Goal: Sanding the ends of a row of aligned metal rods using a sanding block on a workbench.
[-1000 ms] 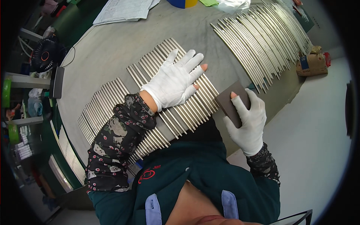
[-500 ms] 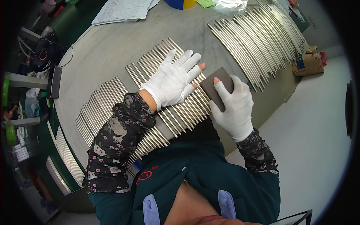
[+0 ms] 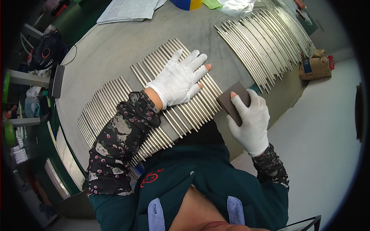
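Observation:
My left hand point(image 3: 179, 79), in a white glove with two bare fingertips, lies flat with spread fingers across a row of slim silvery metal rods point(image 3: 196, 111). The rods lie side by side on the grey table. In my right hand point(image 3: 252, 125), also gloved with a bare fingertip showing, is a dark grey-brown rectangular block, like a sanding sponge point(image 3: 228, 104). It is gripped between thumb and fingers just right of the rods' near right ends. Another bunch of rods point(image 3: 104, 104) lies left of the first, partly hidden by my left forearm.
A larger batch of rods point(image 3: 266, 46) covers the table's far right, with a brown paper package point(image 3: 317, 68) beyond it. Paper sheets point(image 3: 129, 10) lie at the far edge. At left stand a black fan point(image 3: 47, 52) and shelving; more rods point(image 3: 69, 158) lie below.
My right hand has moved right and toward me with the block, off the ends of the rods. My left hand stays pressed on the rods, almost unmoved.

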### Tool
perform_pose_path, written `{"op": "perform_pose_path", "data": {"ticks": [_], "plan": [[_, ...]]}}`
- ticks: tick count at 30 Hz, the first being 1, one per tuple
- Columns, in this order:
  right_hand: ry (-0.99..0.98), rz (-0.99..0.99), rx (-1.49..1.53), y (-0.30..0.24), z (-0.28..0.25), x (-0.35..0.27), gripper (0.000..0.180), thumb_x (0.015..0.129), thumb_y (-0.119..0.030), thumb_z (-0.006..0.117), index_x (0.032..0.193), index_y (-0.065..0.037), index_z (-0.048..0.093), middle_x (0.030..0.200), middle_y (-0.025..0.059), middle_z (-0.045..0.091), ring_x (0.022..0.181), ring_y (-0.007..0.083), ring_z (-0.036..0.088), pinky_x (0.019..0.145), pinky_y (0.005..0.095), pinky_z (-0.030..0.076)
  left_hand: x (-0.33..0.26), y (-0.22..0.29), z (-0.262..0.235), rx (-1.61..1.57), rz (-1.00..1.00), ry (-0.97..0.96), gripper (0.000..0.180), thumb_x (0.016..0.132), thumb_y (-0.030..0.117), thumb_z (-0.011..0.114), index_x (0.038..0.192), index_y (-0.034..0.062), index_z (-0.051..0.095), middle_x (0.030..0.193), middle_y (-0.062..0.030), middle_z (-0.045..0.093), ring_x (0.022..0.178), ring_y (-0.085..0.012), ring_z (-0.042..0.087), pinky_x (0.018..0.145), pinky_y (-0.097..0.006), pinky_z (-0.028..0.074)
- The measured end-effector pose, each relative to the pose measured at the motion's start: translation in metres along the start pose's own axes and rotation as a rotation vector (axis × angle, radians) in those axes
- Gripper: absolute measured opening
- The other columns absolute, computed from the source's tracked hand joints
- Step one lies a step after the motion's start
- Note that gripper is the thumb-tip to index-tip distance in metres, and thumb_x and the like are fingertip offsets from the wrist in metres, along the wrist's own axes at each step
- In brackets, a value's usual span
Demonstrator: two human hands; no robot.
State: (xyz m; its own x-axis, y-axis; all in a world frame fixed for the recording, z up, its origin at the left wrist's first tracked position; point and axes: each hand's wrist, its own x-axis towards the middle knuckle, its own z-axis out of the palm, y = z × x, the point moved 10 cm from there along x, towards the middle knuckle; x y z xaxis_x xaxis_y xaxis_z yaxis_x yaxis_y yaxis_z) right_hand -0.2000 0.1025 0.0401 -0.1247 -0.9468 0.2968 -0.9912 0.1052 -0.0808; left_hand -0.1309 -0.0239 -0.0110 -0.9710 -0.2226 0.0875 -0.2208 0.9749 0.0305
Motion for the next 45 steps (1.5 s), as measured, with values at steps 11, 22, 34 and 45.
{"op": "perform_pose_path", "data": {"ticks": [11,22,34,45], "plan": [[-0.062,0.109,0.018,0.033,-0.017,-0.044,0.055,0.064,-0.019,0.077,0.117,-0.014,0.064,0.12,0.0176,0.053,0.101,0.0345,0.054,0.082,0.0424,0.045,0.005,-0.001,0.001,0.025,0.002,-0.029,0.058,0.092,0.031,0.045,0.144,0.0056,0.039,0.152,-0.0175,0.035,0.141,-0.0346,0.031,0.114,-0.056,0.021],[0.055,0.081,0.126,0.017,-0.006,-0.032,0.053,0.065,-0.019,0.077,0.116,-0.014,0.063,0.118,0.0184,0.054,0.098,0.0339,0.055,0.078,0.0427,0.046,0.022,-0.001,0.005,0.061,0.004,-0.049,0.059,0.092,0.031,0.047,0.144,0.0054,0.039,0.152,-0.0176,0.034,0.141,-0.0345,0.031,0.115,-0.054,0.021],[0.055,0.155,0.165,0.04,-0.007,-0.053,0.061,0.064,-0.017,0.079,0.122,-0.014,0.061,0.124,0.0162,0.051,0.105,0.0339,0.052,0.09,0.0437,0.046,-0.05,-0.014,-0.039,0.01,0.064,0.026,0.066,0.098,0.048,0.037,0.152,0.0114,0.027,0.157,-0.0201,0.024,0.142,-0.0404,0.028,0.114,-0.056,0.022],[0.168,0.097,0.225,0.04,-0.018,-0.038,0.065,0.063,-0.013,0.078,0.125,-0.012,0.06,0.126,0.0177,0.051,0.109,0.0343,0.051,0.093,0.0439,0.045,-0.116,-0.022,-0.008,0.007,-0.039,-0.075,0.072,0.098,0.061,0.023,0.154,0.0159,0.023,0.156,-0.023,0.024,0.141,-0.0434,0.028,0.114,-0.059,0.019]]}}
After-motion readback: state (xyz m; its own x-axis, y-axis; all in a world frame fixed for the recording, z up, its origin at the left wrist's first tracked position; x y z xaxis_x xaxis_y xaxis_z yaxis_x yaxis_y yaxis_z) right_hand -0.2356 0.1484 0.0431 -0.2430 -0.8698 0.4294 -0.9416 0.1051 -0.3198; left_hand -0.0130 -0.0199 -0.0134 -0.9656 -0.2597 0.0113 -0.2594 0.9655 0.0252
